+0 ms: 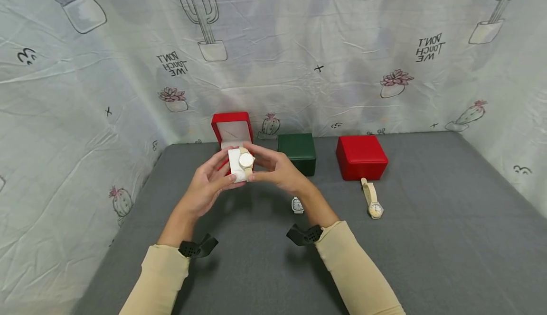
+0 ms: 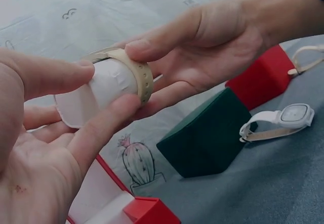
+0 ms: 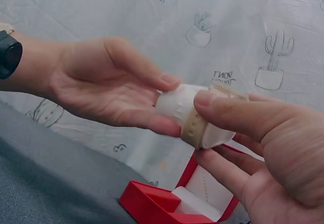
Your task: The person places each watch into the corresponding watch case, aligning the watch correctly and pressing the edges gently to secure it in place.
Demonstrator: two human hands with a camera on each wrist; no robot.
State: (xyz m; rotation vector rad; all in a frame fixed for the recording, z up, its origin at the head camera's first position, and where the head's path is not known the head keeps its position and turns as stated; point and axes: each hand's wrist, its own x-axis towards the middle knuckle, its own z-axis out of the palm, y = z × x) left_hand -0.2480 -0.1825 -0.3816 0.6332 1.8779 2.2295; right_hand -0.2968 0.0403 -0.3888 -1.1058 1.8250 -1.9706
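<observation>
A wristwatch with a cream strap [image 1: 246, 160] is wrapped around a white watch cushion [image 1: 234, 167], held up in front of an open red watch box [image 1: 231, 116]. My left hand [image 1: 206, 185] grips the cushion's left end between thumb and fingers. From the other side, my right hand [image 1: 278, 169] pinches the watch, its thumb on the strap [image 3: 191, 128]. The punched holes of that strap show in both wrist views. Below the hands, the box's pale inside [image 3: 205, 196] faces up in the right wrist view; in the head view the hands hide most of its base.
To the right stand a closed green box [image 1: 297, 148] and a closed red box [image 1: 362, 157]. A cream-strapped watch [image 1: 372, 201] lies before the red one. Another watch with a white case [image 1: 297, 205] lies by my right forearm. Printed cloth [image 1: 299, 44] hangs behind the grey table [image 1: 256, 267].
</observation>
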